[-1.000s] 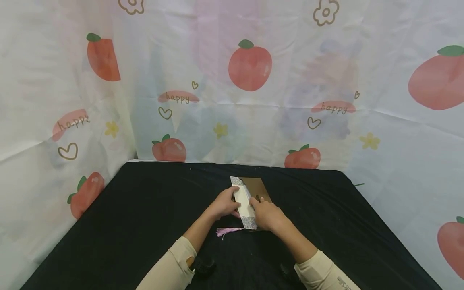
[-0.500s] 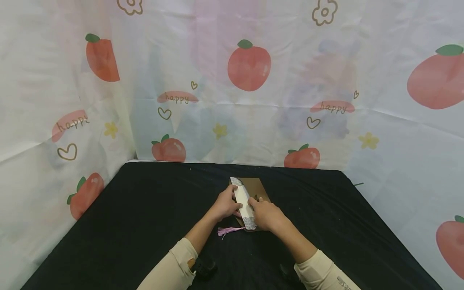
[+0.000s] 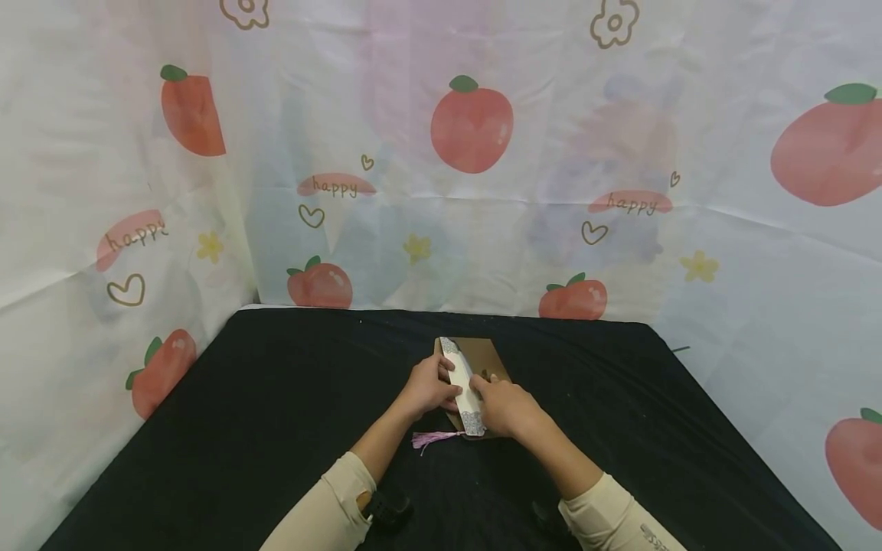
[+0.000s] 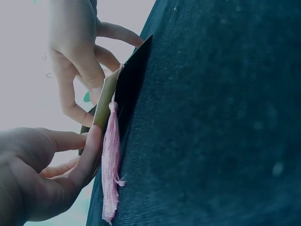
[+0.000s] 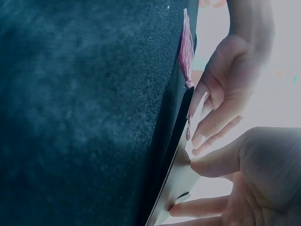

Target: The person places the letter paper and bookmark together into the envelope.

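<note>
A white bookmark (image 3: 462,385) with patterned ends and a pink tassel (image 3: 432,439) lies across a brown card (image 3: 488,357) on the black table (image 3: 241,413). My left hand (image 3: 426,387) holds the bookmark's left edge with curled fingers. My right hand (image 3: 507,406) pinches its right edge. In the left wrist view the bookmark (image 4: 106,100) stands tilted on its edge, the tassel (image 4: 110,160) hangs from it, my left forefinger (image 4: 92,141) touches it and the right hand's fingertips (image 4: 95,92) rest on its upper edge. In the right wrist view the right hand (image 5: 244,181) pinches the bookmark (image 5: 180,175) opposite the left hand (image 5: 230,89).
A curtain (image 3: 475,168) printed with red fruit and the word "happy" closes in the table at the back and both sides. The black cloth runs to the near edge, with both cream sleeves (image 3: 324,509) over it.
The bookmark has tipped up on its edge and looks narrower from above. Both hands have closed in on it slightly; the tassel stays on the cloth.
</note>
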### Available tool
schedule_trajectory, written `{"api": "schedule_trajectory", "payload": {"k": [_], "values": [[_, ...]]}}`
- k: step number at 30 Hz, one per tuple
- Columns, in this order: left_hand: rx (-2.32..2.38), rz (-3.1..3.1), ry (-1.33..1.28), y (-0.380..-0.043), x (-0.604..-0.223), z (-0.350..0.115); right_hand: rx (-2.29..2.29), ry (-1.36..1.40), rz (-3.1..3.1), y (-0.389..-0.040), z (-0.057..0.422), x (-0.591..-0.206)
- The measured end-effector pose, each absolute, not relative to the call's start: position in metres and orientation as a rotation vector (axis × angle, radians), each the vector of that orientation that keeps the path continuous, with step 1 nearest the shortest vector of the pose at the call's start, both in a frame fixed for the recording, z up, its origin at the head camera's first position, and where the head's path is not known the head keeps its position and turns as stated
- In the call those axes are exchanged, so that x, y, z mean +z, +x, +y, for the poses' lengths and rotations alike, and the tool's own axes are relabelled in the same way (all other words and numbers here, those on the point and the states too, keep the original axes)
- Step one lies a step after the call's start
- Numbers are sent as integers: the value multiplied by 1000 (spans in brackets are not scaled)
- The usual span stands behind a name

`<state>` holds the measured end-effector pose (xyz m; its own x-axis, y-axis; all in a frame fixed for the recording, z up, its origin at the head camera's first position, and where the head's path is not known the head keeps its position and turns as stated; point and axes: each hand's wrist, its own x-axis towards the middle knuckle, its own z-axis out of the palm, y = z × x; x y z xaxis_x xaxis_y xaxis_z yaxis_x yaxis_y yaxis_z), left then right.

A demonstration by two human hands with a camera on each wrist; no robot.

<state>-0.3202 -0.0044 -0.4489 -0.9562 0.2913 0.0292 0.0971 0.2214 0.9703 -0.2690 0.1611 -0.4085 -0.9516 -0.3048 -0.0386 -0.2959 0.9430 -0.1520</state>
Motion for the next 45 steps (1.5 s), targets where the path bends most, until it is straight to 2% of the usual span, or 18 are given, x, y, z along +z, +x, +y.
{"api": "schedule_trajectory", "payload": {"k": [28, 45], "values": [[1793, 2323, 326, -316, -446, -1, -233, -491, 3024, -269, 161, -411], [1754, 2416, 360, -319, -447, 0, -234, -597, 3054, -269, 162, -411]]}}
